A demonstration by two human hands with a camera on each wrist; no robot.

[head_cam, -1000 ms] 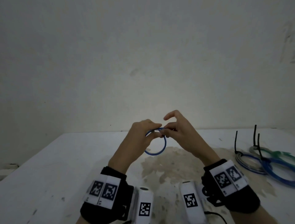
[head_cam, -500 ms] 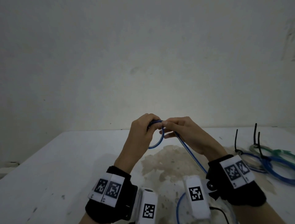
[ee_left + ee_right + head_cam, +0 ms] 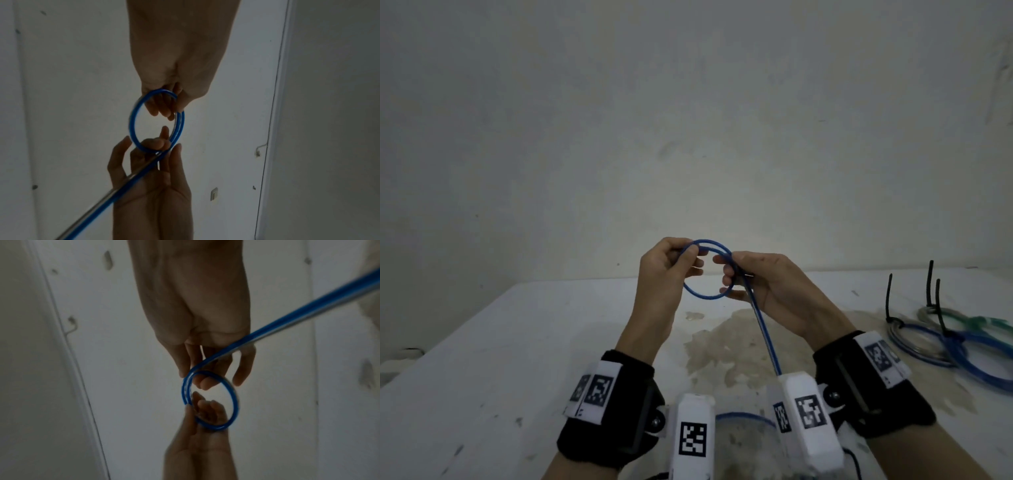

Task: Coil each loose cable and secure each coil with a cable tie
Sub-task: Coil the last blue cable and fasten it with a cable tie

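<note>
A thin blue cable (image 3: 702,296) forms a small loop held in the air over the white table (image 3: 482,359). My left hand (image 3: 690,255) pinches the loop's upper left side between thumb and fingers. My right hand (image 3: 729,277) lies palm up at the loop's right side, its fingers curled round the cable where the loop closes. From there the cable's tail (image 3: 767,335) runs across the palm down toward my wrist. The left wrist view shows the loop (image 3: 131,123) between left hand (image 3: 164,107) and right hand (image 3: 158,146). The right wrist view shows the same loop (image 3: 234,402).
At the table's right lie three coils, one blue (image 3: 983,363), one grey-blue (image 3: 914,342) and one green (image 3: 962,318), each with a black cable tie (image 3: 889,294) sticking up. A brown stain (image 3: 722,342) marks the table's middle. A bare wall stands behind.
Both hands have risen and drawn slightly apart. The right hand has turned palm up, a further turn lies on the loop, and the cable's tail now runs down toward my right wrist.
</note>
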